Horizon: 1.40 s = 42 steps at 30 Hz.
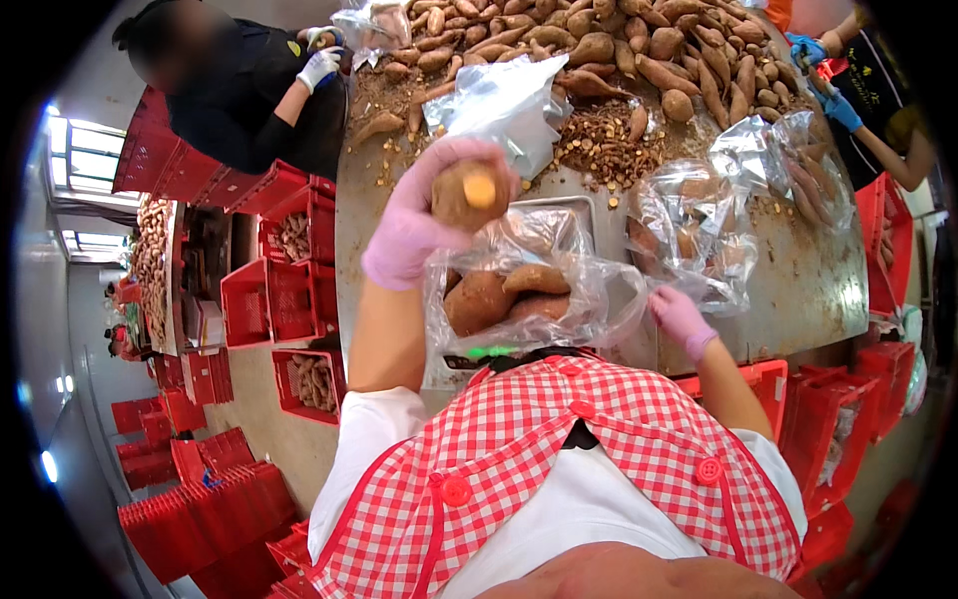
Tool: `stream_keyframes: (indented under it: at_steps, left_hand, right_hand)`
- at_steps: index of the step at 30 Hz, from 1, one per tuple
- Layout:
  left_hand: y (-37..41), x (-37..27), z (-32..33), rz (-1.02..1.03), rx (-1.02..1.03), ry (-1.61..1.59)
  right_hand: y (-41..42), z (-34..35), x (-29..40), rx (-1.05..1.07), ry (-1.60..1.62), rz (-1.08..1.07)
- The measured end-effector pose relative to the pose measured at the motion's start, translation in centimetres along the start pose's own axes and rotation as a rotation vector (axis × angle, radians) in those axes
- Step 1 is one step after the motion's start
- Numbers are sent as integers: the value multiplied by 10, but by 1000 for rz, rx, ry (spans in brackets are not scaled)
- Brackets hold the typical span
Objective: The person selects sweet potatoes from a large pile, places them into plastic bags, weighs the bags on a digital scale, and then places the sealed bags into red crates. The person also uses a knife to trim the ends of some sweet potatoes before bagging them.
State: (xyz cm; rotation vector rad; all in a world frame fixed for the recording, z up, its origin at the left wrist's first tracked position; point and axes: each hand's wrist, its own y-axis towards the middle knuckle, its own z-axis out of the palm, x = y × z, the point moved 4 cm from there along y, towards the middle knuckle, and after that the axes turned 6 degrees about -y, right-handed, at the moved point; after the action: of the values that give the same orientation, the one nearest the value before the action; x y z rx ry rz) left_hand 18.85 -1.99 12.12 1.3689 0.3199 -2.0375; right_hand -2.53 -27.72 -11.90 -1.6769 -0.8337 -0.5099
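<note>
Raised over the table, my left hand (404, 228), in a pink glove, holds a sweet potato (453, 201) whose yellow cut end faces me. Below it lies an open transparent plastic bag (610, 288) with several brown sweet potatoes (483, 303) inside. My right hand (682, 320), also gloved in pink, pinches the right edge of this bag. Under the bag is a metal tray (586, 202), mostly hidden. A green lit display (488, 351) shows at the near edge, close to my checked apron (599, 382).
A filled plastic bag (692, 224) stands to the right. White plastic bags (516, 105) and root scraps (610, 153) lie ahead, before a large sweet potato pile (591, 49). Gloved co-workers stand at left (247, 82) and right (861, 97). Red crates (299, 299) flank the metal table (808, 292).
</note>
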Motion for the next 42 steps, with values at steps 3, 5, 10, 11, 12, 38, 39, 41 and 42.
stream_keyframes:
  at_steps: [3,5,10,11,12,38,39,41,42]
  left_hand:
    - [-25,-4,18,-324,502,480]
    - [-50,20,19,-580,528,970]
    - [-64,79,-3,-315,-13,1742]
    - [-65,86,-8,-198,-43,1728]
    - [-65,90,-14,-82,-71,1709]
    - [-225,43,-63,30,-981,433]
    - [-224,47,-70,32,-953,366]
    - [-219,53,-83,5,-967,307]
    - [-218,54,-88,-4,-1015,311]
  right_hand:
    - [6,25,-53,-149,-178,30]
    - [8,31,-61,-333,-312,-90]
    - [-11,33,-4,-431,199,-484]
    - [-22,33,16,-420,244,-568]
    - [-35,32,33,-401,322,-603]
    - [-105,44,129,-763,88,-790]
    - [-99,44,126,-722,134,-696]
    - [-93,43,129,-696,207,-624]
    - [-91,41,132,-603,377,-613]
